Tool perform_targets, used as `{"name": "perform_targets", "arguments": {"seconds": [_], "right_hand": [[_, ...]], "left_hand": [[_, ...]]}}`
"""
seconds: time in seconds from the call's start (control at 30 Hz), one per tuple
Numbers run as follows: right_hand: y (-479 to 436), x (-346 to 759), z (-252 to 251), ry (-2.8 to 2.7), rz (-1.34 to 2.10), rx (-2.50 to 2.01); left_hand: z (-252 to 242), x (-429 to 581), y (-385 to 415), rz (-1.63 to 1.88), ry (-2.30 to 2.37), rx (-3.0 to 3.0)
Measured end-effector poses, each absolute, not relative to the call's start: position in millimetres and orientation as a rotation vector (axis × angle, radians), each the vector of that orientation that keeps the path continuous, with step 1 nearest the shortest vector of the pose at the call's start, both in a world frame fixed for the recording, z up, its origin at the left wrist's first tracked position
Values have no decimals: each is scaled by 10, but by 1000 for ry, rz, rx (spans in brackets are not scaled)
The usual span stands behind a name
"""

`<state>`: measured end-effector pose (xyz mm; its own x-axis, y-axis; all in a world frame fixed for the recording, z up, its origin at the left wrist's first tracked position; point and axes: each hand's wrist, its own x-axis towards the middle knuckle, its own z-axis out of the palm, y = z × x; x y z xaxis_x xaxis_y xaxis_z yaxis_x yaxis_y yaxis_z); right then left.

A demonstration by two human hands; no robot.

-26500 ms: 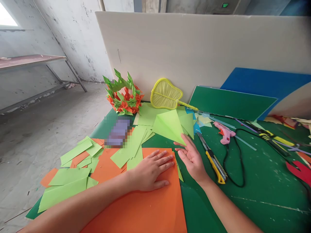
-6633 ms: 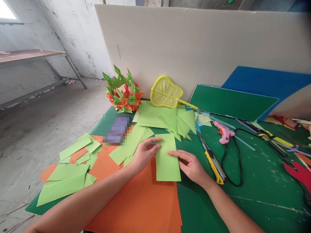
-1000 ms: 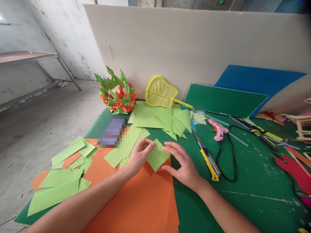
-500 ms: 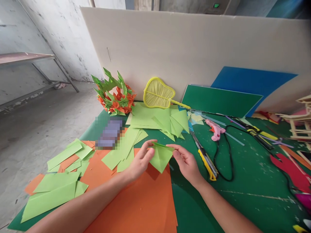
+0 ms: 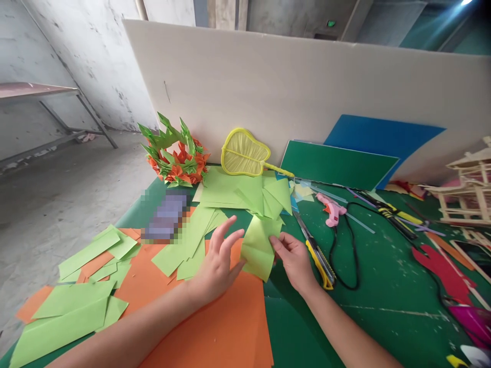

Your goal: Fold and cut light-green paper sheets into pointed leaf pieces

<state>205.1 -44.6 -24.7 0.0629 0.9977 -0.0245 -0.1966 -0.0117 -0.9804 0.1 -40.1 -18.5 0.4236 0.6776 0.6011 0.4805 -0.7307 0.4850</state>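
A creased square of light green paper (image 5: 262, 250) is held up above the front of the table, in front of me. My right hand (image 5: 293, 258) pinches its right edge between thumb and fingers. At the paper's left edge is my left hand (image 5: 218, 263), its fingers spread and raised, the thumb close to or touching the lower left edge. Under the left hand lies a large sheet of orange paper (image 5: 215, 327). Cut pieces of green paper (image 5: 178, 250) lie just beyond and left of that hand.
A green-and-orange folded paper basket (image 5: 176, 158) and a yellow fan (image 5: 245, 152) stand at the back. Right of my hands lie a yellow utility knife (image 5: 320, 260), a pink glue gun (image 5: 330, 209) with its black cable and a red cutout (image 5: 443, 273). A pixelated object (image 5: 166, 215) lies left.
The green paper has opened out from a folded shape into a flatter creased square. My left hand has loosened its pinch and spread its fingers; the right keeps its hold.
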Motion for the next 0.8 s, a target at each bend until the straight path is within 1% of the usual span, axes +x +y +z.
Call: {"name": "perform_targets", "arguments": {"seconds": [0.1,0.23,0.37,0.5,0.6,0.67,0.8], "right_hand": [[-468,2056,-227,-1078,1296,-1107],[-479,2052,-197,-1040,1398,-1036],[-462,2060,-177,-925,1430,-1014],[-446,2084,-195,-970,1471,-1038],[-447,2087,-220,-1039,1535,-1024],[-453,2079,-228,-1083,1572,-999],[-470,2066,-228,-1167,1637,-966]], "left_hand": [[-144,-7,-422,1166,942,2759],[-88,-4,-469,1048,911,2912],[-34,-8,-470,936,955,2827],[-6,-9,-436,735,787,2581],[-22,6,-438,773,714,2404],[-41,20,-453,794,747,2367],[-59,32,-479,869,834,2490]]}}
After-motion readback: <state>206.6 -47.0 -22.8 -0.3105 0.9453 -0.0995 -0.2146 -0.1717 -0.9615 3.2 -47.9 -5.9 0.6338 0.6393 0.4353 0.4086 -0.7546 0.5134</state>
